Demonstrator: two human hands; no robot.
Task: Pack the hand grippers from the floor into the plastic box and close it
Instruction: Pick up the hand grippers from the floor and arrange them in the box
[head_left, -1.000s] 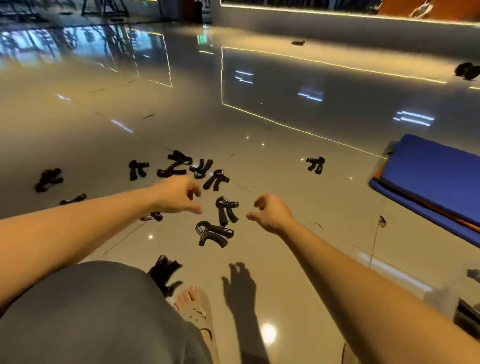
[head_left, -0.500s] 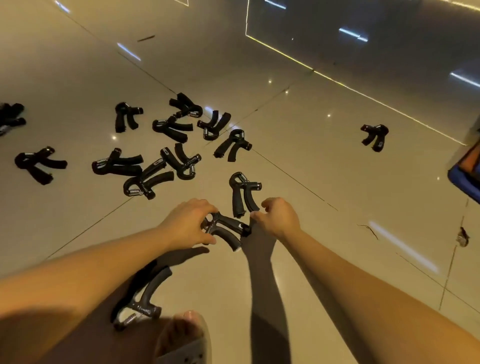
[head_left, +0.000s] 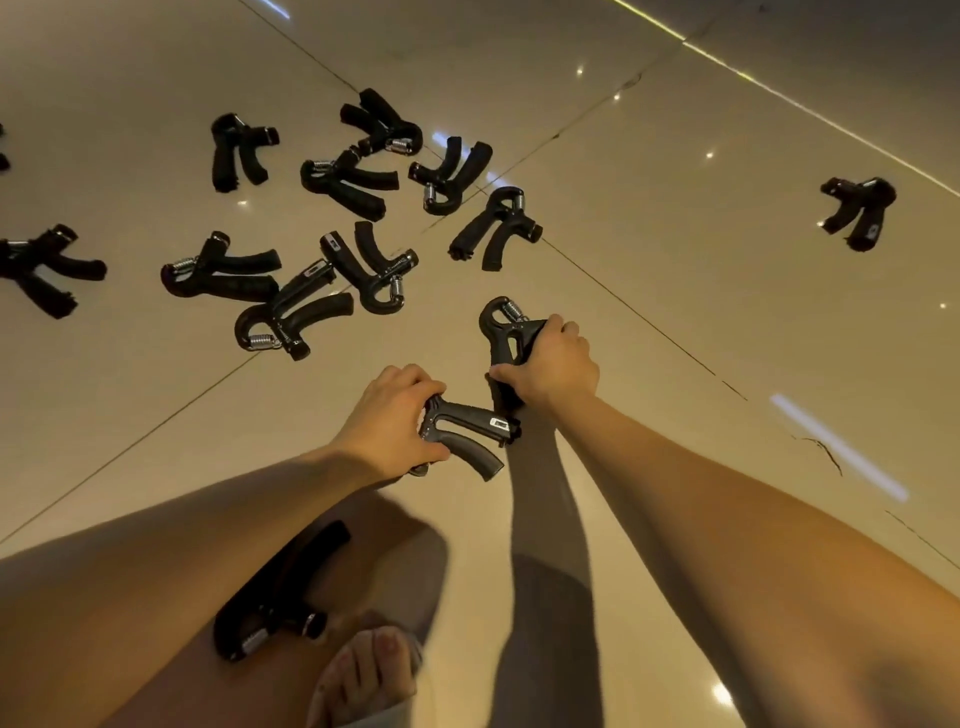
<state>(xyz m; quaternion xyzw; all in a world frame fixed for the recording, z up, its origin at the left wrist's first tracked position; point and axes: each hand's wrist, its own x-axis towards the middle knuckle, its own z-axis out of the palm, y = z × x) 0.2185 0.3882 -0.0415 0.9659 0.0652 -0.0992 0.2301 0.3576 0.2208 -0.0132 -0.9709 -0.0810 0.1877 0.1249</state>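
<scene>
Left hand is curled round the spring end of one hand gripper, whose two handles point across toward the right hand. Right hand is clamped on the handles of a second hand gripper, with the spring loop sticking out past the fingers, away from the person. The hands are close together but not touching each other. The upper handle tip of the left one ends just beside the right wrist; contact can't be told. Both held grippers are low over the tiled floor; can't tell if they are lifted or resting.

A loose pile of grippers lies on the floor beyond the hands and to their left, near but in neither grasp, several overlapping. An edge gripper sits further left. A lone gripper lies well apart, far right. A near gripper lies by the person's bare foot, partly under the left forearm.
</scene>
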